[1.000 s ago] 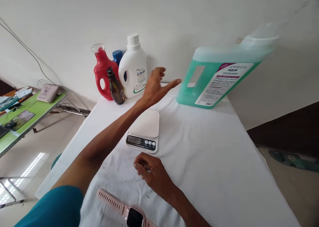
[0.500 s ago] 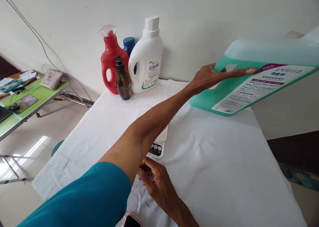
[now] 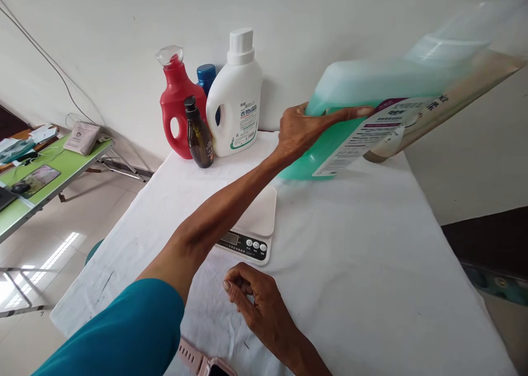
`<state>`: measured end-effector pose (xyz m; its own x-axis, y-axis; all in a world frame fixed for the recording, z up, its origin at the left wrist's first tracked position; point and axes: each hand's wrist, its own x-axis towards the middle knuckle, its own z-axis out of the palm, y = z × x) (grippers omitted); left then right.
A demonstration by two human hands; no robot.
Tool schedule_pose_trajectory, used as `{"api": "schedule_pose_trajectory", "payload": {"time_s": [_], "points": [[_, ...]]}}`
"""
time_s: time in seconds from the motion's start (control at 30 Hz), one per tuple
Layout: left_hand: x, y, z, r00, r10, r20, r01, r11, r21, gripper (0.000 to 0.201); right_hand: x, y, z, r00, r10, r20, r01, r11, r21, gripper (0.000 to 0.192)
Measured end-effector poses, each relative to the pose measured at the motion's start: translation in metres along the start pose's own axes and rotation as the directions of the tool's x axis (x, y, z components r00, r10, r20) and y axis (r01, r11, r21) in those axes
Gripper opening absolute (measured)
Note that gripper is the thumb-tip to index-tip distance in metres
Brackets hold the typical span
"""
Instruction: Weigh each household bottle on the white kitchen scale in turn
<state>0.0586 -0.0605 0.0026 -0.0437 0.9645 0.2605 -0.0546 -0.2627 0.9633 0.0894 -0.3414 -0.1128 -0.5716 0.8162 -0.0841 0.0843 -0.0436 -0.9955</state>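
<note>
My left hand (image 3: 303, 125) is wrapped round the handle of a large translucent jug (image 3: 350, 136) of green liquid. The jug leans with its neck up and to the right; its top is smeared by motion. Just behind it, a beige bottle (image 3: 437, 114) slants the same way, partly hidden. My right hand (image 3: 256, 296) rests low over the white cloth, fingers loosely curled and nothing visible in them. Between my arms, a white kitchen scale (image 3: 258, 213) lies partly covered by my left forearm.
Against the wall stand a red bottle (image 3: 179, 103), a blue-capped bottle (image 3: 206, 74), a brown pump bottle (image 3: 200, 139) and a white detergent bottle (image 3: 237, 98). A pink watch (image 3: 196, 358) lies at the near edge. To the left is a green table (image 3: 53, 178).
My left hand and the green jug have moved left, bringing the beige bottle behind into view. More of the scale shows. My right hand stays nearly in place.
</note>
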Motion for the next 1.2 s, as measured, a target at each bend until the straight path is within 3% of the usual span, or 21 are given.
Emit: {"api": "schedule_pose_trajectory", "payload": {"time_s": [0.1, 0.27, 0.47, 0.6, 0.77, 1.03, 1.2], "points": [[-0.010, 0.028, -0.022, 0.999, -0.038, -0.006, 0.039, 0.998, 0.043, 0.050, 0.000, -0.001, 0.000, 1.000, -0.003, -0.006, 0.003, 1.000, -0.006, 0.029], [-0.032, 0.063, -0.062, 0.995, 0.054, -0.084, -0.043, 0.991, 0.130, 0.048, 0.001, -0.003, 0.000, 1.000, 0.012, -0.011, -0.012, 1.000, -0.012, 0.026], [-0.070, 0.077, -0.116, 0.977, 0.039, -0.211, -0.013, 0.992, 0.122, 0.052, 0.001, -0.003, 0.000, 1.000, -0.002, -0.007, 0.001, 1.000, -0.019, 0.027], [-0.095, 0.076, -0.141, 0.981, 0.073, -0.182, -0.064, 0.996, 0.054, 0.066, 0.002, -0.004, -0.001, 1.000, 0.011, -0.004, -0.011, 1.000, -0.022, 0.031], [-0.111, 0.072, -0.154, 0.978, 0.042, -0.207, -0.045, 0.999, -0.009, 0.064, 0.002, -0.004, -0.001, 0.999, 0.034, -0.007, -0.034, 0.999, -0.019, 0.032], [-0.118, 0.066, -0.149, 0.971, 0.012, -0.241, -0.033, 0.996, -0.080, 0.057, 0.001, 0.000, -0.001, 0.999, 0.043, -0.008, -0.043, 0.999, -0.009, 0.033], [-0.119, 0.060, -0.152, 0.976, 0.045, -0.211, -0.050, 0.999, -0.019, 0.056, 0.003, -0.002, 0.000, 0.999, 0.034, -0.008, -0.034, 0.999, -0.026, 0.033]]}}
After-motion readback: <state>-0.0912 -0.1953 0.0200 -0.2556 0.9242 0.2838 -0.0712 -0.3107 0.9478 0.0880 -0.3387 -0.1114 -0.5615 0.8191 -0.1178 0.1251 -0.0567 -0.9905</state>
